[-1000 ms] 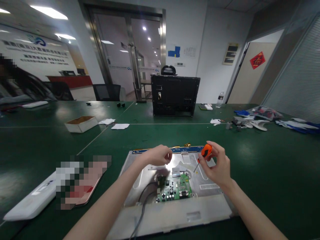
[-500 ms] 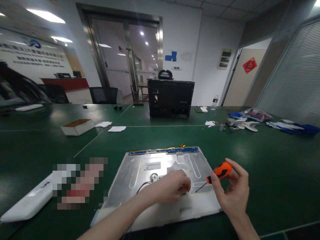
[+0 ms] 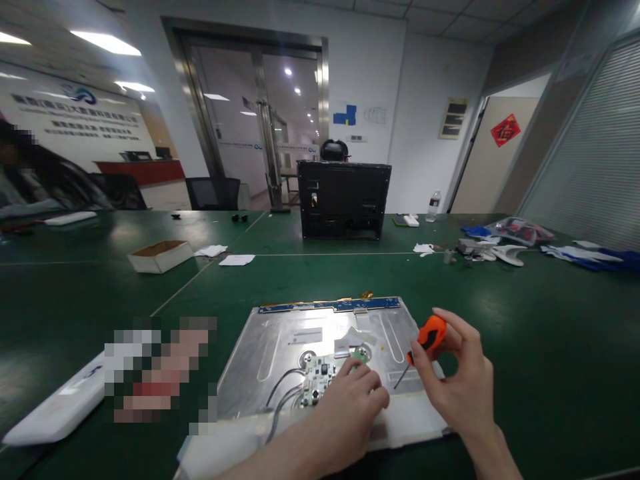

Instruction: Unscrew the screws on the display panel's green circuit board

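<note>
My right hand (image 3: 457,377) holds an orange and black screwdriver (image 3: 431,335) by its handle, the shaft slanting down to the left above a flat metal panel (image 3: 255,347). My left hand (image 3: 357,400) is over a small green circuit board (image 3: 320,373) on the panel. Its fingers are bent and close together, two fingertips touching the board's upper right part; anything inside them is hidden. Grey cables (image 3: 281,403) run from the board's left side down over the panel's pale lower strip (image 3: 400,420). A narrow blue circuit board (image 3: 330,305) lines the panel's far edge.
On the green table (image 3: 280,273) lie a white, long device (image 3: 65,407) at left, a small open box (image 3: 160,257) and papers (image 3: 237,260). A black monitor housing (image 3: 344,200) stands at the back, with a bottle (image 3: 433,205) and mixed parts (image 3: 493,248) to its right.
My left hand has shifted down and rotated, uncovering more of the small circuit board and cables. My right hand has moved slightly left with the screwdriver, whose shaft now points more steeply down.
</note>
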Demonstrator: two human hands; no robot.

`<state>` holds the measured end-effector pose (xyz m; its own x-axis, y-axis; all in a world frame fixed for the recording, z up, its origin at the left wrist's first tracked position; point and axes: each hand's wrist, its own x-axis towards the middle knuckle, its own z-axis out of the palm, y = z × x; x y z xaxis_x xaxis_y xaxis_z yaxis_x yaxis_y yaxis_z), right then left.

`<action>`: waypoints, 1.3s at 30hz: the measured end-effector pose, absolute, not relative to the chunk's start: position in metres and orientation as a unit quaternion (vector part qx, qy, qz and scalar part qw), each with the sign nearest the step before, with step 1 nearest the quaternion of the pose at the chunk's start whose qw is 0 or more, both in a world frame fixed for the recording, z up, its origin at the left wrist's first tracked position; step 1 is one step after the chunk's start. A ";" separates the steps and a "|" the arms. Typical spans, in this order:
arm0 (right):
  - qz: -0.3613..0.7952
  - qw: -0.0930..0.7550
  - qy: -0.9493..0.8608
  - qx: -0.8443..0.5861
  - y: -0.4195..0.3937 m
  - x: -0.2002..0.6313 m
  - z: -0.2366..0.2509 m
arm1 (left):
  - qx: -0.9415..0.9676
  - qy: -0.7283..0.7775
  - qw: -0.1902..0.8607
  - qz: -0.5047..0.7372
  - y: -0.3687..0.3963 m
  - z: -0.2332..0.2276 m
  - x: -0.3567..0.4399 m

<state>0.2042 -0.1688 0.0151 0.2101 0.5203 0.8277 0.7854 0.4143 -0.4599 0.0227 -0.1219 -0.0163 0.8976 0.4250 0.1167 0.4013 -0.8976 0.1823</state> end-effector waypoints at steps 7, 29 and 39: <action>-0.123 0.548 -0.634 -0.531 -0.160 0.206 0.018 | 0.963 0.236 -0.004 0.130 -0.128 -0.037 0.021; -0.107 0.526 -0.656 -0.530 -0.146 0.206 0.009 | 0.918 0.321 0.000 0.232 -0.122 -0.039 0.022; -0.109 0.518 -0.670 -0.520 -0.146 0.203 0.009 | 0.923 0.344 -0.021 0.168 -0.122 -0.037 0.028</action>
